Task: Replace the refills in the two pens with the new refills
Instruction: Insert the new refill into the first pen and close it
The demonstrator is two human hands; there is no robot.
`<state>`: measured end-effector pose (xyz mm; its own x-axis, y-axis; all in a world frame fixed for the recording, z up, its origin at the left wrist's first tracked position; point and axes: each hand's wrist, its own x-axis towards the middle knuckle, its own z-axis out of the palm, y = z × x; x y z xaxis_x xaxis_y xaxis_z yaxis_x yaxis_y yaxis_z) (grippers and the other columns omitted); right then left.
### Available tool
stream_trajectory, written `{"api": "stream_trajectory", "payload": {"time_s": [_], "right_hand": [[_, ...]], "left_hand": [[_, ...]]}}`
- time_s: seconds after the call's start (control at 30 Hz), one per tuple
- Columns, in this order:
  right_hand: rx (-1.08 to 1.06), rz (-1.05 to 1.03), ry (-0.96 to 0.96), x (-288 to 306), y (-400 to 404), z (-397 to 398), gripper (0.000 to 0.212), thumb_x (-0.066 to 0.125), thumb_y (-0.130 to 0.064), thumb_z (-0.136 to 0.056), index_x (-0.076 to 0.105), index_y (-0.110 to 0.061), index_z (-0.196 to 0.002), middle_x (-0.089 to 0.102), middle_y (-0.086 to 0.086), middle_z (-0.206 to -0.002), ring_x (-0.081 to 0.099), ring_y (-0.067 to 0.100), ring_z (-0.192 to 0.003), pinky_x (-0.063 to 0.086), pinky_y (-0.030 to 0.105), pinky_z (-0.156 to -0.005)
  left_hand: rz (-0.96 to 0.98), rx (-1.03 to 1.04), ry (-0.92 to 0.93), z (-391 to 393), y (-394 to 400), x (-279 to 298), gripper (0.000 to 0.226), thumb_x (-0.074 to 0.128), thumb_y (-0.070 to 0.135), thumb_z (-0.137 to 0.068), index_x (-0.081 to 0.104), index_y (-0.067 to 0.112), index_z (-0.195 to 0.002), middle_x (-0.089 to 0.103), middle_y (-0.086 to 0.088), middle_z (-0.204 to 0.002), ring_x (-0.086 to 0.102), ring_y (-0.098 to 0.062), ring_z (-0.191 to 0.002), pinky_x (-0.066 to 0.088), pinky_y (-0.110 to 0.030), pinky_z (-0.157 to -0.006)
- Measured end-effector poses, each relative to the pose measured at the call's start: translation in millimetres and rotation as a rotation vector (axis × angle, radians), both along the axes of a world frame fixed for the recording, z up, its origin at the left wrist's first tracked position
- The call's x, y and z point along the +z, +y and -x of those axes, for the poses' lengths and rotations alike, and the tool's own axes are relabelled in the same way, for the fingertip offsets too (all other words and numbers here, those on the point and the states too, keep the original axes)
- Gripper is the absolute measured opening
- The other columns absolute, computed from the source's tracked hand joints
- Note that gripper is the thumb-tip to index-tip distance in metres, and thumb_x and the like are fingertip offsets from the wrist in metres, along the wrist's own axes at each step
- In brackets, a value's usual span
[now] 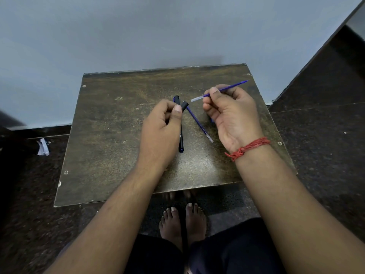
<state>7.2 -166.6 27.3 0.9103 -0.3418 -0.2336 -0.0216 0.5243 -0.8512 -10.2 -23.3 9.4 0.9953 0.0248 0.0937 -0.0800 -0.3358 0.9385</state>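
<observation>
My right hand [231, 113] pinches a blue refill [229, 88], its clear end pointing left and its tip up to the right, above the small worn table [110, 135]. Closed at table centre, my left hand [164, 127] holds a short black pen piece [185, 105]; only its end shows past the thumb. A capped black pen [181, 139] lies lengthwise on the table, partly under my left thumb. Between the hands a second blue refill [199, 124] rests diagonally on the table. A bit of blue [212, 121] peeks from under my right hand.
The table stands against a pale wall on a dark speckled floor. A crumpled white paper scrap [42, 147] lies on the floor at the left. My bare feet [182, 220] show below the table's front edge. A red thread band [246, 148] wraps my right wrist.
</observation>
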Motion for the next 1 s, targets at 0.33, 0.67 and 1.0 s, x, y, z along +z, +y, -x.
{"api": "stream_trajectory", "payload": {"time_s": [0.33, 0.67, 1.0], "right_hand": [[0.159, 0.228, -0.020, -0.5, 4.7, 3.1, 0.014, 0.065, 0.005, -0.089, 0.059, -0.007, -0.094, 0.071, 0.009, -0.076, 0.062, 0.013, -0.061, 0.048, 0.023, -0.055], [0.204, 0.287, -0.009, -4.4, 1.9, 1.4, 0.009, 0.064, -0.014, -0.096, 0.060, -0.009, -0.089, 0.069, 0.013, -0.086, 0.062, 0.013, -0.067, 0.045, 0.023, -0.057], [0.295, 0.404, -0.021, -9.7, 6.0, 1.3, 0.018, 0.067, -0.025, -0.094, 0.066, -0.012, -0.081, 0.067, 0.004, -0.078, 0.059, 0.011, -0.069, 0.044, 0.026, -0.060]], "left_hand": [[0.001, -0.022, -0.024, 1.6, -0.8, 0.9, 0.019, 0.052, 0.029, -0.101, 0.062, 0.021, -0.087, 0.058, -0.009, -0.067, 0.052, -0.022, -0.059, 0.051, -0.046, -0.057], [0.008, -0.044, -0.020, 3.7, -1.5, 2.7, 0.019, 0.052, 0.027, -0.101, 0.062, 0.019, -0.088, 0.057, -0.005, -0.065, 0.051, -0.011, -0.058, 0.048, -0.037, -0.057], [0.017, -0.054, -0.035, 3.3, -1.3, 2.3, 0.019, 0.051, 0.026, -0.102, 0.062, 0.017, -0.089, 0.055, 0.002, -0.066, 0.049, -0.010, -0.061, 0.043, -0.033, -0.059]]}}
